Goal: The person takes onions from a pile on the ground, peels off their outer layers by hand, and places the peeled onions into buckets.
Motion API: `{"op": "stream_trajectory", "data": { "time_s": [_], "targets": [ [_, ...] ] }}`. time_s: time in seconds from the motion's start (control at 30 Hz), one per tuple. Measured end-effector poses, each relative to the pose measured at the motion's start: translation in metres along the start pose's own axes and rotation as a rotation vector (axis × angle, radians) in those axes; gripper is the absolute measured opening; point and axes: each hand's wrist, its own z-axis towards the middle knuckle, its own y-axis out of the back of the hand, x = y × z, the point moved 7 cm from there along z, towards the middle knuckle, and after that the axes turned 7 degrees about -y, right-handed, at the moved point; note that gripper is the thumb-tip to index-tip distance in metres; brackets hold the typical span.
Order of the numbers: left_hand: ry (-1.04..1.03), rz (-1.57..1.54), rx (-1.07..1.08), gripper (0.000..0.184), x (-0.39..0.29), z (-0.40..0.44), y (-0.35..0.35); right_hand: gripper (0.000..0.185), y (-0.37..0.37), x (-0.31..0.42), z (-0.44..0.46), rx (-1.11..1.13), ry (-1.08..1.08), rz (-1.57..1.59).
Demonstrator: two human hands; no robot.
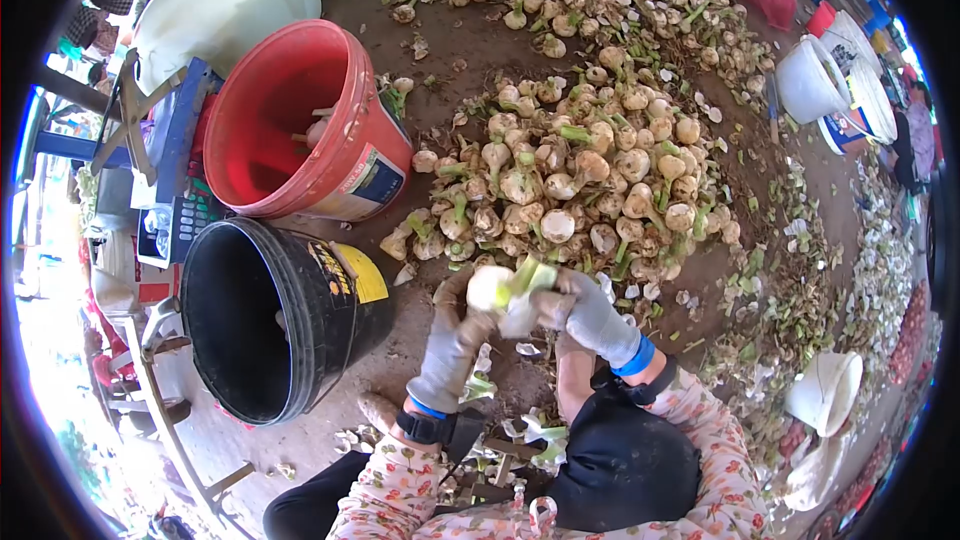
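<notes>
Head view: two gloved hands meet near the middle of the frame.
Bulb in work: the pale bulb (489, 288), at frame centre, looks mostly bare, with green-white leaf layers (532, 278) beside it.
Left grip: the left hand (441, 345) grasps the bulb.
Right grip: the right hand (590, 318) pinches the layers; blur hides the exact fingers.
Red bucket (378, 130): upper left, pale pieces inside, perhaps the finished share.
Black bucket (312, 315): left, contents unclear.
Pile (560, 170): upper centre, large, husks on; most seemingly remains.
</notes>
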Motion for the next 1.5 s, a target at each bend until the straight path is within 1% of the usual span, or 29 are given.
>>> {"op": "stream_trajectory", "data": {
  "time_s": [0.07,0.1,0.17,0.23,0.33,0.4,0.47,0.53,0.57,0.63,0.67,0.7,0.73,0.77,0.8,0.83,0.87,0.9,0.93,1.0,1.03,1.07,1.1,1.13,1.23,1.27,1.33,1.4,1.5],
  "targets": [
    [-0.096,0.138,0.047,0.067,0.012,-0.003,0.007,0.014,-0.010,-0.003,-0.002,-0.015,-0.010,-0.126],
    [0.022,0.004,0.054,0.082,0.010,-0.007,0.001,0.016,-0.014,-0.005,-0.003,-0.021,-0.015,-0.189],
    [0.078,-0.187,0.189,0.087,0.008,-0.012,-0.007,0.016,-0.008,0.027,-0.014,-0.113,0.492,-0.867],
    [0.127,-0.386,0.322,0.092,0.005,-0.018,-0.016,0.022,0.004,0.026,-0.011,-0.189,0.084,-0.176],
    [0.221,-0.491,0.286,0.082,0.005,-0.022,-0.016,0.024,0.013,0.025,-0.012,-0.166,0.384,-0.798],
    [0.141,-0.322,0.356,0.065,0.011,-0.013,-0.010,0.023,0.003,0.024,-0.012,-0.100,0.244,-0.329],
    [0.163,-0.087,0.058,0.054,0.011,-0.010,0.002,0.022,-0.002,0.010,-0.009,-0.034,0.027,0.036],
    [0.248,-0.754,0.097,0.037,0.027,0.002,0.005,0.036,0.000,0.024,-0.012,-0.070,0.241,-0.598],
    [-0.066,-0.094,0.172,0.032,0.012,0.004,0.019,0.039,0.000,0.029,-0.016,-0.066,0.203,-0.627],
    [-0.249,0.067,0.147,0.030,-0.011,0.007,0.021,0.042,-0.015,0.018,-0.015,0.005,-0.197,-0.052],
    [-0.122,-0.438,0.062,0.031,-0.007,0.012,0.025,0.049,-0.018,0.011,-0.012,0.202,-0.135,-0.495],
    [0.024,-0.633,-0.088,0.032,-0.001,0.014,0.034,0.050,-0.026,0.005,-0.016,0.280,-0.024,-0.474],
    [-0.035,-0.549,-0.112,0.037,-0.001,0.017,0.044,0.051,-0.044,0.008,-0.022,0.355,0.089,-0.450],
    [-0.090,-0.462,-0.140,0.042,-0.001,0.019,0.054,0.056,-0.046,0.004,-0.027,0.312,-0.094,-0.185],
    [0.027,-0.748,-0.141,0.045,0.007,0.026,0.058,0.048,-0.049,0.020,-0.030,0.339,-0.018,-0.072],
    [0.119,-0.853,0.067,0.047,0.007,0.025,0.051,0.041,-0.051,0.040,-0.029,0.364,0.057,0.042],
    [0.123,-0.609,-0.137,0.048,0.026,0.022,0.064,0.037,-0.053,0.069,-0.033,0.324,0.273,0.046],
    [0.142,-0.666,-0.237,0.045,0.032,0.022,0.065,0.033,-0.056,0.099,-0.039,0.270,0.488,0.045],
    [0.162,-0.722,-0.339,0.042,0.036,0.020,0.068,0.050,-0.057,0.113,-0.045,0.215,0.451,0.176],
    [0.141,-0.684,-0.362,0.041,0.033,0.016,0.074,0.043,-0.021,0.079,-0.034,-0.023,0.405,-0.054],
    [0.131,-0.666,-0.363,0.041,0.029,0.016,0.077,0.035,-0.014,0.053,-0.020,0.125,0.257,-0.577],
    [0.126,-0.652,-0.357,0.041,0.025,0.020,0.076,0.030,-0.015,0.019,-0.016,0.310,0.601,-1.062],
    [0.059,-0.521,-0.352,0.041,0.000,0.020,0.068,0.030,-0.016,-0.023,-0.002,0.312,-0.135,-1.131],
    [0.067,-0.488,-0.298,0.041,-0.034,0.021,0.057,0.032,-0.005,-0.075,-0.003,0.410,-0.415,-1.814],
    [-0.408,-0.467,-0.070,0.052,-0.147,0.032,0.056,0.033,0.038,-0.045,0.009,0.015,-0.316,-1.715],
    [-0.428,-0.671,-0.056,0.054,-0.175,0.021,0.026,0.031,0.047,-0.010,0.020,-0.165,-0.181,-1.653],
    [-0.433,-0.514,-0.144,0.052,-0.176,0.022,0.029,0.034,0.070,0.066,0.032,-0.625,0.053,-1.609],
    [-0.397,-0.416,-0.121,0.049,-0.161,0.027,0.018,0.043,0.074,0.089,0.034,-0.832,0.500,-1.820],
    [0.051,-0.407,-0.016,0.040,-0.055,0.019,0.003,0.051,0.136,0.095,0.084,-0.844,0.201,-2.024]
  ]
}}
